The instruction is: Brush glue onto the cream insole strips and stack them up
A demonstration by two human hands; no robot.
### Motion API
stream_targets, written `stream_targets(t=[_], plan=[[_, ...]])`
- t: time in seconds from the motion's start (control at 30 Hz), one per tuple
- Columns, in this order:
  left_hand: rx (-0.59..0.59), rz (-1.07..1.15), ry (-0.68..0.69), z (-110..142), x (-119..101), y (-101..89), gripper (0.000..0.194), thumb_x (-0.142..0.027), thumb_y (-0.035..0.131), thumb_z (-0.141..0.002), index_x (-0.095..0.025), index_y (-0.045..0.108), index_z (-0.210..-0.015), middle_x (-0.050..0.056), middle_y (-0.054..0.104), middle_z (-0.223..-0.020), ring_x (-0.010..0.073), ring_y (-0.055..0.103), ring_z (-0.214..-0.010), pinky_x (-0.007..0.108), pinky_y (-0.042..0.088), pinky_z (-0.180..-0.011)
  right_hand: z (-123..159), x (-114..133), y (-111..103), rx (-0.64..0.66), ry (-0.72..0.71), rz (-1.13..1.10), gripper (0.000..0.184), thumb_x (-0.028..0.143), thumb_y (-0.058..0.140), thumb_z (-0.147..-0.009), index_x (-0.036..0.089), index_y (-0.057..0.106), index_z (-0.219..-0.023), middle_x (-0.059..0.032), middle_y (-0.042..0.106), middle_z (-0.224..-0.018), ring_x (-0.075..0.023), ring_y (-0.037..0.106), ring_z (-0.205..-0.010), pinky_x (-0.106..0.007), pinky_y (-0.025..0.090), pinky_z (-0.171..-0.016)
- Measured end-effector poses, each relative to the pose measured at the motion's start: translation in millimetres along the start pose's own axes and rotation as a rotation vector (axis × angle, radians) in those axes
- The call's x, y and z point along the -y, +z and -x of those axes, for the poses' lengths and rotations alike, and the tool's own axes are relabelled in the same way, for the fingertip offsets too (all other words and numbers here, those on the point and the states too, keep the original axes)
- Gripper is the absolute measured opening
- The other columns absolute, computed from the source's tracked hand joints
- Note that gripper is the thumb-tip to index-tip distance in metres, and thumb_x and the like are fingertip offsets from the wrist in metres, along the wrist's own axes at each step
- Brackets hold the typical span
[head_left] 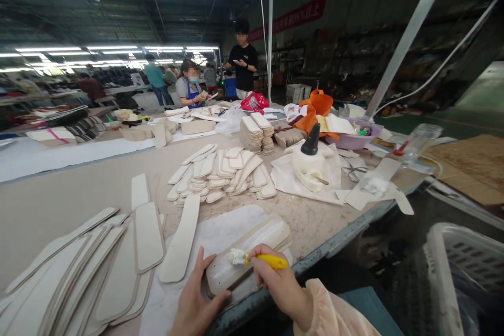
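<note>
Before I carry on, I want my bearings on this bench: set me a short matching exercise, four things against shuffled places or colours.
Things
1. brush
2. left hand
3. basin
4. white basket

Places or colours
A. lilac
B. at the lower right, beyond the table
C. in the right hand
D. against the near end of the pale stack

Pairs: 1-C, 2-D, 3-A, 4-B
</note>
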State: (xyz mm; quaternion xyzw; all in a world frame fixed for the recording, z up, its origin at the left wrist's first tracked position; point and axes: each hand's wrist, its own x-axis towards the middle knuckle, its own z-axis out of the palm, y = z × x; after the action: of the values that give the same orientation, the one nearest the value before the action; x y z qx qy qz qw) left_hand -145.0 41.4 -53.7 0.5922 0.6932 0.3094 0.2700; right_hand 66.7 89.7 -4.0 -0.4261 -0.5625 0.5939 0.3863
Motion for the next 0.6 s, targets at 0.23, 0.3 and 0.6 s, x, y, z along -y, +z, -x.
stream_targets(t=[0.23,0.3,0.6], plan=[[-0.013,-0.081,0.01,3,-3,-1.6,0.09,-0.037,0.063,-0.074,-0.015,0.012,-0.145,0.013,0.051,-0.136,0.0275,0.044,-0.129,0.045,0.032,-0.11,-3,3,-38,-0.088,0.043,0.106,0.015,0.03,0.049,-0.084,0.018,0.058,-0.08,0.0071,0.044,-0.048,-0.0106,0.044,-0.047,-0.022,0.036,-0.051],[0.001,-0.101,0.002,3,-2,-2.3,0.088,-0.038,0.062,-0.075,-0.015,0.013,-0.144,0.014,0.049,-0.138,0.0278,0.042,-0.131,0.046,0.03,-0.111,-7,3,-59,-0.168,0.054,0.172,0.015,0.029,0.048,-0.083,0.019,0.058,-0.078,0.0069,0.043,-0.047,-0.0117,0.044,-0.047,-0.023,0.036,-0.051],[0.012,-0.106,-0.02,2,-5,-2.3,0.091,-0.035,0.062,-0.074,-0.016,0.01,-0.145,0.014,0.046,-0.141,0.0273,0.041,-0.131,0.046,0.029,-0.112,-2,7,-110,-0.385,-0.216,0.496,0.023,0.039,0.047,-0.089,0.02,0.061,-0.09,-0.0005,0.06,-0.068,-0.0155,0.056,-0.058,-0.026,0.045,-0.058]])
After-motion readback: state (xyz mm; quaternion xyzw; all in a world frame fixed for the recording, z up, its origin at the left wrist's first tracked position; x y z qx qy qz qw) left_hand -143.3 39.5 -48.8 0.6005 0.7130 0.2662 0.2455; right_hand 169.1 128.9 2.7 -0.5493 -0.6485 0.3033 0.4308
